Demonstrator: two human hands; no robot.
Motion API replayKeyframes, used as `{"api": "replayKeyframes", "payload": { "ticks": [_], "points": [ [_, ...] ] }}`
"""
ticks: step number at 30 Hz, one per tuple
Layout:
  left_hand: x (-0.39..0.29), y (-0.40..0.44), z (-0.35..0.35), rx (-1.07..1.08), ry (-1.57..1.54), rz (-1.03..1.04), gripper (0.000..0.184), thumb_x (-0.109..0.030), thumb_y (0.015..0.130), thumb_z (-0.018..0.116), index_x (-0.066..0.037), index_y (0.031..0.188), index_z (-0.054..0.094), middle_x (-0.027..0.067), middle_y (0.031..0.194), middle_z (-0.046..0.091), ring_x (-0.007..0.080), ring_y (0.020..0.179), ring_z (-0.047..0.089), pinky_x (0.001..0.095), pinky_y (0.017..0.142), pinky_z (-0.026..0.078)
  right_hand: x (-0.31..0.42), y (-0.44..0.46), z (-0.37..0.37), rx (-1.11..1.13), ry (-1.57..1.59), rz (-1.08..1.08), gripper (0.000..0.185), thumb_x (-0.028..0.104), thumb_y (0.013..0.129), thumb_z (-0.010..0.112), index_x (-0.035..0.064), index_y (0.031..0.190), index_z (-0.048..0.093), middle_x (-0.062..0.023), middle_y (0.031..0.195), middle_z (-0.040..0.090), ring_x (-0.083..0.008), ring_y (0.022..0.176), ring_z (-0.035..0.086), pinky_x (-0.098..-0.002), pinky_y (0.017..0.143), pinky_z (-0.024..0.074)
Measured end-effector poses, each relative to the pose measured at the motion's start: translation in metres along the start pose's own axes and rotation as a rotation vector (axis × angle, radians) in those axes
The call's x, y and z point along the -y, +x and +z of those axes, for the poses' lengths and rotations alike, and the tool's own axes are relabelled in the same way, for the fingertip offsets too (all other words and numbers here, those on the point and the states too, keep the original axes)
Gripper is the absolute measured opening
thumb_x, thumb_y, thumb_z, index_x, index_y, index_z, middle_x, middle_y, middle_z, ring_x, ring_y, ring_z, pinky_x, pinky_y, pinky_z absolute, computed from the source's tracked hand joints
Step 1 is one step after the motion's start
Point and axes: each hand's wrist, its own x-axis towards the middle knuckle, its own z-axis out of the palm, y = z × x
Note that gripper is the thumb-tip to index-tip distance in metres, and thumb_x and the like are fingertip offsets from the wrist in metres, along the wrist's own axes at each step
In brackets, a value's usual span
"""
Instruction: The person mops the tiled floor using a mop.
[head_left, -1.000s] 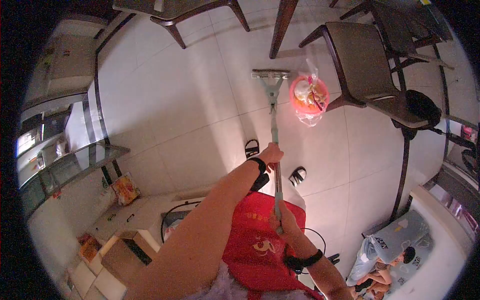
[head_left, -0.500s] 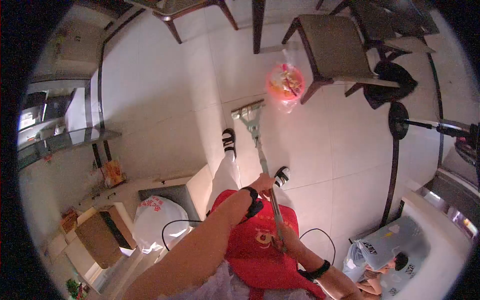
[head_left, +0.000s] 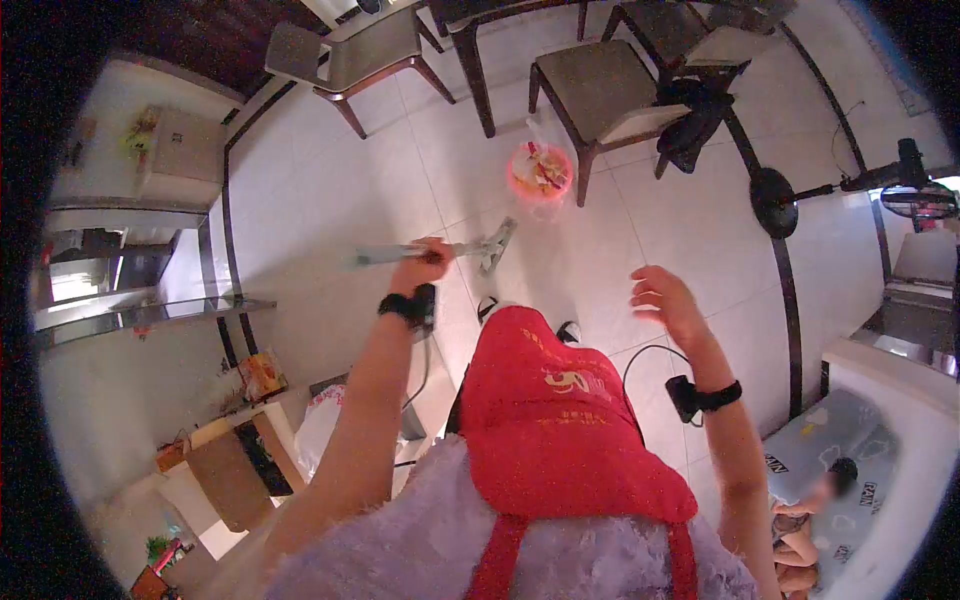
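Observation:
My left hand (head_left: 422, 262) is wrapped round the handle of a mop (head_left: 478, 250), which is pale green with a wide flat head. The mop is held out nearly level, its handle end to the left and its head to the right, over the tiled floor near my feet. My right hand (head_left: 668, 305) is raised off to the right with its fingers apart and nothing in it. Beyond the mop head stands a pink bin (head_left: 513, 180) lined with a clear bag and filled with litter. A red apron (head_left: 560, 420) covers my front.
A chair (head_left: 590, 85) stands beside the bin, and another chair (head_left: 375, 55) is at the far left. A fan (head_left: 775, 202) lies to the right. At lower right a person (head_left: 800, 530) is on a blue patterned mat (head_left: 850, 440). Cardboard boxes (head_left: 225, 475) stand at lower left.
My right hand has let go of the mop handle and moved up to the right. My left hand has swung the mop from near upright to level, moving up and left.

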Motion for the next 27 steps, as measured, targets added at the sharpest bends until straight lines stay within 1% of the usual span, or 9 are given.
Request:
{"api": "replayKeyframes", "payload": {
  "ticks": [1,6,9,10,13,17,20,24,27],
  "points": [
    [0.035,-0.048,0.030,-0.087,-0.201,-0.158,0.028,-0.007,0.083,0.042,-0.006,0.055,0.040,0.0044,0.056,0.039,0.0163,0.052,0.039,0.0295,0.053,0.042,0.003,-0.006,-0.010,-0.069,-0.002,-0.007,0.032,0.036,0.083,0.048,0.0087,0.100,0.053,-0.0046,0.083,0.055,-0.0169,0.079,0.057,-0.0318,0.069,0.0496],
    [0.027,-0.076,-0.014,0.060,-0.081,0.058,0.009,-0.001,0.079,0.045,-0.001,0.070,0.041,0.0060,0.063,0.042,0.0155,0.053,0.041,0.0272,0.048,0.043,0.012,-0.016,-0.064,-0.205,0.063,0.120,0.026,0.029,0.083,0.048,0.0071,0.097,0.054,-0.0042,0.080,0.055,-0.0151,0.071,0.057,-0.0293,0.065,0.0489],
    [0.020,-0.083,-0.030,0.033,-0.087,-0.025,0.009,0.001,0.076,0.047,0.001,0.073,0.039,0.0075,0.066,0.042,0.0148,0.054,0.042,0.0241,0.046,0.046,0.006,0.004,-0.090,-0.261,0.211,0.116,0.024,0.026,0.083,0.049,0.0051,0.094,0.054,-0.0039,0.076,0.055,-0.0144,0.068,0.055,-0.0280,0.062,0.0479],
    [-0.002,-0.066,-0.032,-0.177,-0.055,0.027,0.014,-0.013,0.081,0.039,0.001,0.082,0.041,0.0055,0.065,0.039,0.0118,0.050,0.043,0.0234,0.042,0.043,0.008,0.011,-0.100,-0.275,0.259,0.103,0.024,0.025,0.083,0.049,0.0044,0.093,0.054,-0.0038,0.074,0.055,-0.0143,0.066,0.055,-0.0276,0.061,0.0476],
    [-0.035,-0.041,-0.050,-0.115,-0.169,0.070,0.016,-0.013,0.081,0.041,0.002,0.085,0.038,0.0060,0.064,0.040,0.0118,0.048,0.045,0.0251,0.044,0.043,0.020,0.033,-0.118,-0.283,0.232,0.059,0.023,0.024,0.082,0.051,0.0037,0.092,0.054,-0.0037,0.071,0.055,-0.0140,0.066,0.055,-0.0271,0.060,0.0473],
    [-0.075,-0.050,-0.055,-0.168,-0.466,0.017,0.007,0.000,0.072,0.046,0.000,0.065,0.045,0.0076,0.064,0.043,0.0182,0.058,0.045,0.0317,0.051,0.048,0.033,0.051,-0.108,-0.378,0.268,0.189,0.020,0.021,0.080,0.054,0.0036,0.090,0.054,-0.0053,0.070,0.055,-0.0147,0.063,0.055,-0.0266,0.058,0.0475],
    [-0.055,-0.062,-0.038,-0.177,-0.352,0.298,0.013,-0.009,0.075,0.043,-0.001,0.065,0.046,0.0083,0.063,0.045,0.0205,0.058,0.046,0.0366,0.053,0.047,0.042,0.066,-0.122,-0.363,0.315,0.117,0.018,0.020,0.081,0.054,0.0036,0.088,0.055,-0.0052,0.069,0.055,-0.0155,0.062,0.055,-0.0274,0.058,0.0481],
    [-0.099,-0.038,-0.036,-0.120,-0.378,0.314,0.006,-0.006,0.071,0.044,-0.002,0.068,0.047,0.0095,0.063,0.048,0.0231,0.062,0.049,0.0345,0.056,0.045,0.072,0.100,-0.106,-0.318,0.317,0.051,0.019,0.021,0.081,0.053,0.0032,0.088,0.055,-0.0054,0.069,0.055,-0.0157,0.063,0.055,-0.0280,0.059,0.0483],
    [-0.089,-0.055,-0.029,-0.196,-0.683,0.093,0.009,0.000,0.068,0.044,0.000,0.061,0.049,0.0100,0.058,0.050,0.0226,0.059,0.051,0.0359,0.058,0.045,0.085,0.110,-0.083,-0.255,0.258,0.080,0.021,0.021,0.082,0.053,0.0022,0.090,0.055,-0.0057,0.069,0.055,-0.0158,0.062,0.055,-0.0276,0.058,0.0483]
  ]
}}
